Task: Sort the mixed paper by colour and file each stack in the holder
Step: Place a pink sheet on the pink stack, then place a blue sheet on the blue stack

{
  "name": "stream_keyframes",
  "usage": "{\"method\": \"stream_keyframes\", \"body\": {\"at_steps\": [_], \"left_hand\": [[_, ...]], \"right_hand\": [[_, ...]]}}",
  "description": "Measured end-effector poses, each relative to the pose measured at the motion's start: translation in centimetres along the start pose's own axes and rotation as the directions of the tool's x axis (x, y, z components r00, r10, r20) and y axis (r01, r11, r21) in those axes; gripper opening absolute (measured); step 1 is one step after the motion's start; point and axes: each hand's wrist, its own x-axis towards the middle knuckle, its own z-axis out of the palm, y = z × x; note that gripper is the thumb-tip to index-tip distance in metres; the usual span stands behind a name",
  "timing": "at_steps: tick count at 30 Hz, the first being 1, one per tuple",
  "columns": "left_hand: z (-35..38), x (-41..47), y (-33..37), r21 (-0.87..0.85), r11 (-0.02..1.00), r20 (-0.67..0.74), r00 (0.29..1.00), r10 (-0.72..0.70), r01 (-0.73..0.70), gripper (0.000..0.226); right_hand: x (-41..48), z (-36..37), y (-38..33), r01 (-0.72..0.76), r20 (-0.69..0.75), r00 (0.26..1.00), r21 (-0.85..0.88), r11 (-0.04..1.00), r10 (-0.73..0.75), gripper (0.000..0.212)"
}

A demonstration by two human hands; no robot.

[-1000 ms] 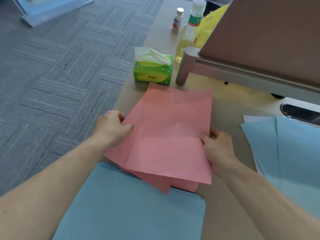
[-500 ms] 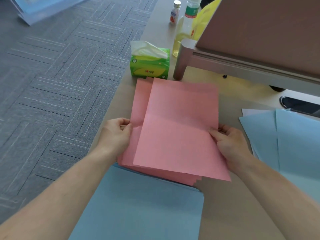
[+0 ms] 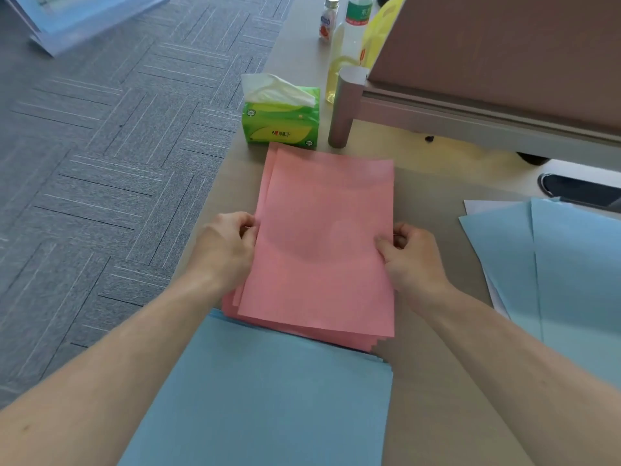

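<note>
A stack of pink paper (image 3: 322,237) lies on the beige table, its near end overlapping a stack of blue paper (image 3: 268,398) close to me. My left hand (image 3: 225,247) pinches the pink stack's left edge. My right hand (image 3: 410,257) pinches its right edge. The pink sheets sit nearly squared, with a few edges fanned at the bottom right. More blue sheets (image 3: 554,264) lie at the right, over a white sheet. No file holder is plainly in view.
A green tissue pack (image 3: 280,124) stands just beyond the pink stack. A metal post (image 3: 344,109) and a brown partition (image 3: 504,55) rise behind, with bottles (image 3: 349,31) further back. The table's left edge drops to grey carpet (image 3: 100,163).
The skewed pink sheets have been turned and drawn together into one nearly aligned stack. Both hands shifted along its side edges.
</note>
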Motion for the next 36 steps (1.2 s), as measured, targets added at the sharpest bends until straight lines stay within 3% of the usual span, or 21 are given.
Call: {"method": "stream_keyframes", "body": {"at_steps": [4, 8, 12, 16, 18, 21, 26, 32, 36], "left_hand": [[0.3, 0.0, 0.1, 0.139, 0.99, -0.032, 0.999, -0.013, 0.017, 0.049], [1.0, 0.3, 1.1, 0.081, 0.994, 0.092, 0.992, -0.084, 0.077, 0.04], [0.7, 0.8, 1.6, 0.051, 0.991, 0.088, 0.988, -0.127, 0.123, 0.032], [1.5, 0.2, 3.8, 0.14, 0.986, 0.009, 0.996, -0.093, 0.091, 0.05], [3.2, -1.0, 6.7, 0.112, 0.994, 0.006, 1.0, 0.001, -0.002, 0.055], [7.4, -3.8, 12.6, 0.062, 0.985, 0.144, 0.978, 0.152, -0.162, 0.059], [15.3, -8.8, 21.4, 0.203, 0.895, 0.297, 0.895, 0.331, -0.398, 0.066], [23.9, -13.4, 27.7, 0.328, 0.839, 0.408, 0.866, 0.287, -0.433, 0.067], [27.6, -14.7, 30.0, 0.381, 0.84, 0.387, 0.892, 0.234, -0.386, 0.065]], "right_hand": [[-1.0, -0.8, -0.5, 0.085, -0.053, 0.994, -0.204, 0.975, -0.098, 0.017], [-1.6, -0.1, -0.4, 0.023, 0.02, 1.0, -0.197, 0.98, -0.019, 0.037], [-1.4, 0.9, -0.8, 0.018, 0.046, 0.999, -0.22, 0.975, -0.008, 0.054], [-0.9, -1.5, 0.0, -0.029, 0.022, 0.999, -0.28, 0.96, 0.037, 0.073], [-0.6, -4.3, 1.0, -0.02, -0.006, 1.0, -0.33, 0.944, 0.019, 0.073], [-0.6, -9.9, 2.8, 0.018, -0.043, 0.998, -0.387, 0.922, -0.038, 0.073], [-0.7, -19.8, 7.7, 0.036, -0.071, 0.994, -0.54, 0.841, -0.088, 0.078], [-1.8, -30.9, 15.4, 0.037, -0.015, 0.998, -0.641, 0.767, -0.06, 0.079], [-2.3, -37.3, 19.7, 0.057, 0.034, 0.998, -0.66, 0.749, -0.046, 0.08]]}}
